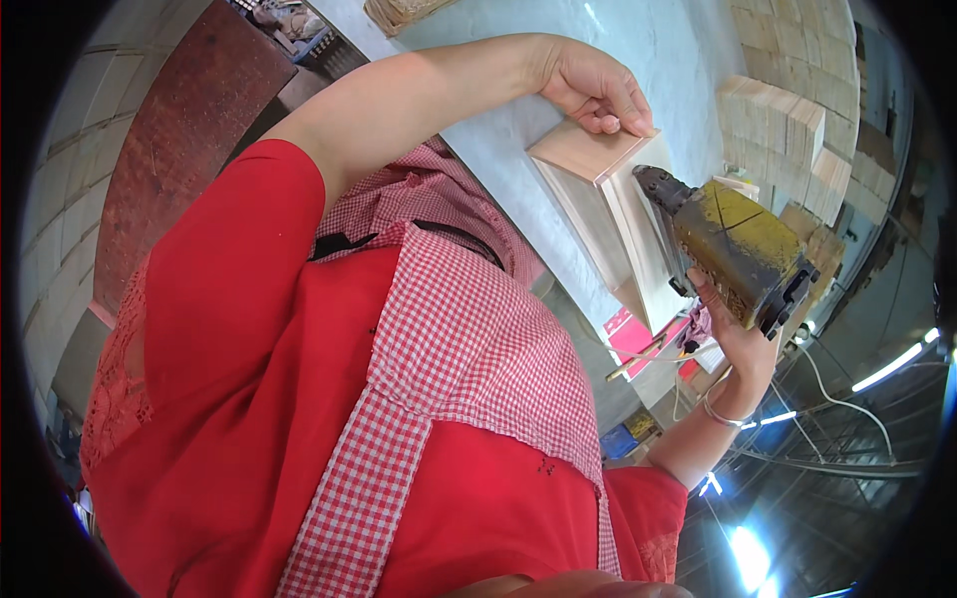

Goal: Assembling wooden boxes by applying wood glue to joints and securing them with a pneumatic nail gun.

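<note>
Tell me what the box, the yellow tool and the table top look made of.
Box: probably unpainted wood, judging by its pale tan, matt panels. Yellow tool: likely painted metal; the coat is scuffed, with dark patches showing. Table top: smooth, pale, slightly glossy, catching reflections; laminate, stone or metal, can't tell.

I have the box (pixel 616 221) at two o'clock in my view, made of pale, thin wooden boards. A smooth, squarish panel caps its upper end, and the long boards run from there toward five o'clock, the whole thing lying tilted to me. Just beside it, toward three o'clock, I see the tool (pixel 740 239), raised, its blocky yellow body scuffed and dark-stained. Its narrow dark nose points to ten o'clock, at the box's capped end; I cannot tell if they touch.
</note>
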`<action>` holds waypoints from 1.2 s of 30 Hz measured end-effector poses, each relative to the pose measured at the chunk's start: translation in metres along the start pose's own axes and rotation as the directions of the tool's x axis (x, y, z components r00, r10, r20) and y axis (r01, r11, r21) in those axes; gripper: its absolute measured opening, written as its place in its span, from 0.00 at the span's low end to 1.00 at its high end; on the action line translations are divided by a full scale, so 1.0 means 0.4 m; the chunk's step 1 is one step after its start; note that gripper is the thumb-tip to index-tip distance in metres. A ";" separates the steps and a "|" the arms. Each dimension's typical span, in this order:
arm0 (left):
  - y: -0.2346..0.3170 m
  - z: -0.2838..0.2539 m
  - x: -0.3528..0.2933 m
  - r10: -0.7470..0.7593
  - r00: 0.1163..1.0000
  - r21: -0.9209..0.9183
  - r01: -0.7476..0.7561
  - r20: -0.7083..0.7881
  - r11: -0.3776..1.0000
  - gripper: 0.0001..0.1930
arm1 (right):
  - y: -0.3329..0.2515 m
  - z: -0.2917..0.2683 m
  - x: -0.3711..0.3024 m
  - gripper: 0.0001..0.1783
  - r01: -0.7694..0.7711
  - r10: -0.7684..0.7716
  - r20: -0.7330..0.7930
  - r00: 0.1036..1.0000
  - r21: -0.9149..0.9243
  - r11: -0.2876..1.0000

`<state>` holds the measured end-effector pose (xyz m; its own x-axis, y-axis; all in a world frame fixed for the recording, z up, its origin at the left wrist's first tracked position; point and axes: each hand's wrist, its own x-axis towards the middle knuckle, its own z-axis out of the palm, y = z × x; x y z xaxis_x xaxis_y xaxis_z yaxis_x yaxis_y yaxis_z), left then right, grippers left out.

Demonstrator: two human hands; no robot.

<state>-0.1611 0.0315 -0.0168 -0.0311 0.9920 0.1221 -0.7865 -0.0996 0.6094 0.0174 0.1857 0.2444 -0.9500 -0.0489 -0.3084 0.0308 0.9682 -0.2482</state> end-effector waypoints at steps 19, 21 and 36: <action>-0.042 0.138 -0.130 0.531 0.840 0.917 -0.121 -0.109 0.380 0.51 | 0.005 0.022 0.000 0.24 -0.056 0.056 0.003 0.998 -0.002 0.998; -0.028 0.134 -0.118 0.525 0.848 0.931 -0.135 -0.068 0.338 0.51 | 0.005 0.020 -0.005 0.24 -0.064 0.064 -0.032 0.997 -0.002 0.998; -0.021 0.110 -0.105 0.500 0.861 0.918 -0.116 -0.097 0.379 0.55 | -0.037 0.005 0.015 0.22 -0.031 0.034 -0.050 0.998 0.066 0.997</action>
<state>-0.1259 -0.0127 0.0073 -0.4797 0.8117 0.3333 0.2713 -0.2240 0.9361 0.0118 0.1707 0.2444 -0.9629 -0.0031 -0.2700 0.0807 0.9508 -0.2990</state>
